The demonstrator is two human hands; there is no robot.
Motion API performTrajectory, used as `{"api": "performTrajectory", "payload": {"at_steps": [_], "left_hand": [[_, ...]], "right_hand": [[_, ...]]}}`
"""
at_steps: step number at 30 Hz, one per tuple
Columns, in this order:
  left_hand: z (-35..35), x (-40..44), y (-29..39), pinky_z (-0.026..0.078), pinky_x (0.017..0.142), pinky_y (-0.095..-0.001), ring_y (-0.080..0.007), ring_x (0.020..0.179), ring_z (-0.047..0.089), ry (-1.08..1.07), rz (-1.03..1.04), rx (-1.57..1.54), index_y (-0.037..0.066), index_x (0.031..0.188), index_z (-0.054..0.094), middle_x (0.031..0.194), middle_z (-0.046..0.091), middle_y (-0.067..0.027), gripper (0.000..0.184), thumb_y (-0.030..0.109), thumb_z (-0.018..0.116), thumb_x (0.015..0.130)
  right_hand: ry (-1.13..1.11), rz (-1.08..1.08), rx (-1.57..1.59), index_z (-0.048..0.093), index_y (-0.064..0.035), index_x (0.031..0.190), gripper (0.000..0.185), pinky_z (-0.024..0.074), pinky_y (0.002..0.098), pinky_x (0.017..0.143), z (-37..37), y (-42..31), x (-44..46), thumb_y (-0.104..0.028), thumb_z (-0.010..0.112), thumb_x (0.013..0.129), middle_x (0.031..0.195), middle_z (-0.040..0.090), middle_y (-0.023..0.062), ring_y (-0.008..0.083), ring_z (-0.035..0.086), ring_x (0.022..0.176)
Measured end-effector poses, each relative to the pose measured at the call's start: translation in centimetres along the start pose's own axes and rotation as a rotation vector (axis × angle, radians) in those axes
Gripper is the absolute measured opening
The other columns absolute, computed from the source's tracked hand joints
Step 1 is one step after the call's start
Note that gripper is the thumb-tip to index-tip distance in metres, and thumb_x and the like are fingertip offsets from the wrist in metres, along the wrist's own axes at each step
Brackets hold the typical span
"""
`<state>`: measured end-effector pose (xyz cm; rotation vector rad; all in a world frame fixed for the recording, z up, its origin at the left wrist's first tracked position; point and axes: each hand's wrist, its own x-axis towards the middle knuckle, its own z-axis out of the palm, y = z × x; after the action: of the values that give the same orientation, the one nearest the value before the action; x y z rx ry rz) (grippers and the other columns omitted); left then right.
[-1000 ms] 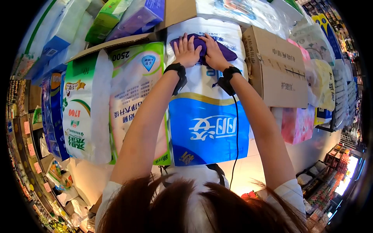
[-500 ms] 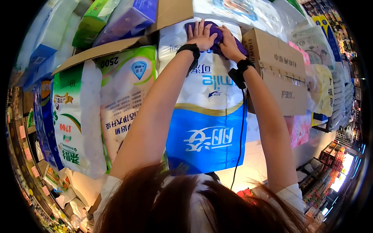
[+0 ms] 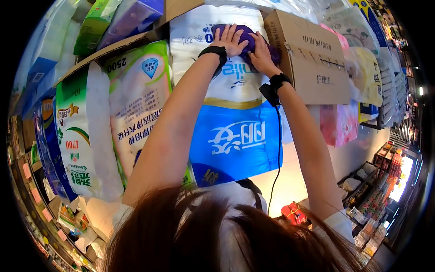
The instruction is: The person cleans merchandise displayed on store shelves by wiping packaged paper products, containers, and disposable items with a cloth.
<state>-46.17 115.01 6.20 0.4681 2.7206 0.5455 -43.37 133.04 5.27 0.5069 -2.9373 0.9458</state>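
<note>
A crumpled purple cloth [image 3: 274, 53] lies on the upper white part of a large blue-and-white plastic-wrapped pack of rolls [image 3: 235, 140]. My left hand [image 3: 230, 41] rests flat on the cloth with its fingers spread. Beside it, my right hand [image 3: 262, 55] presses on the cloth's right part, fingers stretched out and fairly close together. Both wrists wear black straps, and a small black device [image 3: 270, 93] with a cable hangs at the right one. Part of the pack's lettering is hidden under the cloth and hands.
A brown cardboard box [image 3: 312, 59] stands right of the pack. To the left are a green-edged pack [image 3: 136, 99] and a green-and-white roll pack [image 3: 84, 136], with an open carton flap [image 3: 106, 52] behind. Pink packs [image 3: 337, 124] sit at the right, above the floor.
The camera view has shifted, so the packs sit higher in it. Both hands and the cloth have slid along the pack towards me, now partly over the light-blue lettering.
</note>
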Motion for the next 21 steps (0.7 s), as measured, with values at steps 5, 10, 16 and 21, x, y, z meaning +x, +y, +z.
{"api": "performTrajectory", "payload": {"at_steps": [5, 10, 16, 21], "left_hand": [[1.9, -4.3, 1.1, -0.007, 0.12, -0.0487, -0.0249, 0.153, -0.006, -0.001, 0.012, -0.026, 0.017, 0.158, 0.015, 0.166, -0.001, -0.007, 0.073, 0.061, 0.023, 0.1], [3.3, -9.2, 1.8, -0.006, 0.12, -0.048, -0.0255, 0.153, -0.004, -0.028, 0.013, -0.004, 0.016, 0.158, 0.015, 0.166, 0.0, -0.0078, 0.073, 0.06, 0.024, 0.1], [5.7, -15.2, 3.3, -0.006, 0.12, -0.0477, -0.0291, 0.153, -0.004, -0.041, 0.019, -0.002, 0.012, 0.157, 0.013, 0.165, 0.002, -0.0112, 0.074, 0.058, 0.023, 0.101], [9.1, -21.4, 6.1, -0.002, 0.121, -0.0494, -0.0297, 0.152, -0.001, 0.054, 0.056, 0.001, 0.013, 0.155, 0.013, 0.164, 0.005, -0.0119, 0.066, 0.05, 0.03, 0.104]], "right_hand": [[-0.031, -0.054, 0.009, 0.031, -0.0158, 0.148, 0.069, 0.0184, 0.0507, 0.119, -0.2, -1.3, -4.7, -0.01, 0.063, 0.087, 0.159, 0.02, 0.0214, 0.0405, 0.021, 0.146], [-0.034, -0.102, 0.011, 0.032, -0.0146, 0.147, 0.069, 0.0193, 0.0503, 0.119, 0.2, -3.5, -9.0, -0.008, 0.064, 0.086, 0.157, 0.023, 0.0228, 0.0412, 0.023, 0.145], [-0.02, -0.201, 0.053, 0.037, -0.0139, 0.144, 0.065, 0.0237, 0.0514, 0.117, -0.3, -5.2, -15.0, -0.006, 0.064, 0.085, 0.155, 0.026, 0.0223, 0.0408, 0.027, 0.144], [-0.028, -0.269, 0.102, 0.041, -0.0101, 0.139, 0.066, 0.0262, 0.0505, 0.116, -1.7, -6.1, -21.2, -0.002, 0.067, 0.079, 0.153, 0.031, 0.0224, 0.0415, 0.031, 0.141]]}}
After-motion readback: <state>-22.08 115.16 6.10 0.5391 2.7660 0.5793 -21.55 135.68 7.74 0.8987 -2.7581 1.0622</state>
